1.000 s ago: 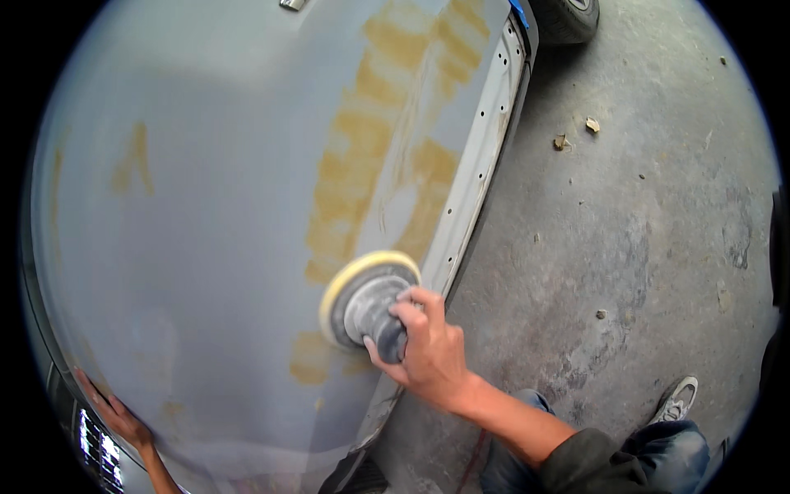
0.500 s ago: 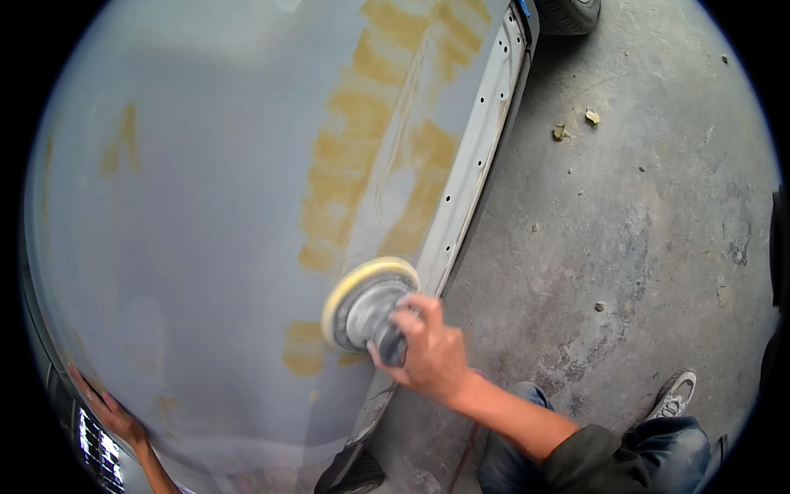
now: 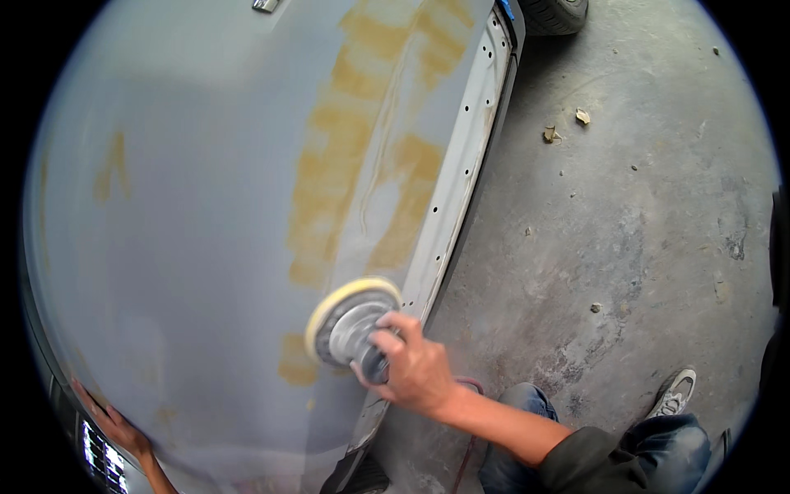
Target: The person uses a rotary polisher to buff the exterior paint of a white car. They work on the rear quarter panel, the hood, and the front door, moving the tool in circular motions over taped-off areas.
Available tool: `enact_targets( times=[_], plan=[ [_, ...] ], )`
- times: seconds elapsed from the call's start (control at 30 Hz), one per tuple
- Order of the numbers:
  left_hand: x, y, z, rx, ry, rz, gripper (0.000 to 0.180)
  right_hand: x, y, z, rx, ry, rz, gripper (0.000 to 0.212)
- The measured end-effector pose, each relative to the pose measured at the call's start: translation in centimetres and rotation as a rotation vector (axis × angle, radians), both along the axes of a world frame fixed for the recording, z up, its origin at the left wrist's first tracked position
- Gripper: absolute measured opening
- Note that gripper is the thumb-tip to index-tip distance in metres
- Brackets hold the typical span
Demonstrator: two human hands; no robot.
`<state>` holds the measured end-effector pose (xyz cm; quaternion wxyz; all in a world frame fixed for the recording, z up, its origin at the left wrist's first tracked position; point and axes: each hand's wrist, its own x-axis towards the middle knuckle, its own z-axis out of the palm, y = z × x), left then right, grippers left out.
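On the grey panel's (image 3: 206,247) near right, the sander (image 3: 350,329), clasped in the right hand's (image 3: 416,370) grip, has been shifted slightly nearer, sanding being brought closer to the near ochre patch (image 3: 295,364), left hand (image 3: 120,429) laid open.

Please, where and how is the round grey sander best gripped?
Probably by the narrow, dark grey cylindrical body of the sander, from the person's right, as the bare right hand does. This body projects toward that side, so fingers can wrap it, while the wide yellow-rimmed disc faces the tan-patched grey car panel.
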<state>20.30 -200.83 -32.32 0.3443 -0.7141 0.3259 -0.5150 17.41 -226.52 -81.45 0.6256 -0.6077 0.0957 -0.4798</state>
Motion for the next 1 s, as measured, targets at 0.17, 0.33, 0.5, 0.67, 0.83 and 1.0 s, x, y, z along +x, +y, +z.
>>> enact_targets(
  times=[0.17, 0.33, 0.5, 0.67, 0.83, 1.0],
  plan=[
    [0.3, 1.4, 0.5, 0.003, -0.032, 0.023, 0.066, 1.1, -3.4, 0.9, 0.091, 0.06, -0.061, 0.066],
    [-0.1, 0.2, 0.3, 0.007, -0.016, 0.014, 0.067, 2.1, -6.4, -0.9, 0.215, 0.114, -0.045, 0.062],
    [0.3, 0.6, 0.2, 0.004, 0.007, -0.009, 0.067, 2.4, -7.6, 1.0, 0.136, 0.081, -0.05, 0.06],
    [0.2, 0.1, 0.0, -0.005, 0.013, 0.01, 0.068, 3.1, -9.6, -0.5, 0.19, 0.147, -0.085, 0.059],
    [0.3, 0.0, -0.2, -0.005, 0.015, 0.016, 0.068, 3.0, -10.3, 1.3, 0.062, 0.095, -0.114, 0.061],
    [0.4, 0.5, -0.2, -0.01, 0.02, 0.005, 0.067, 5.9, -16.1, -2.6, 0.264, 0.168, -0.184, 0.064]
  ],
)
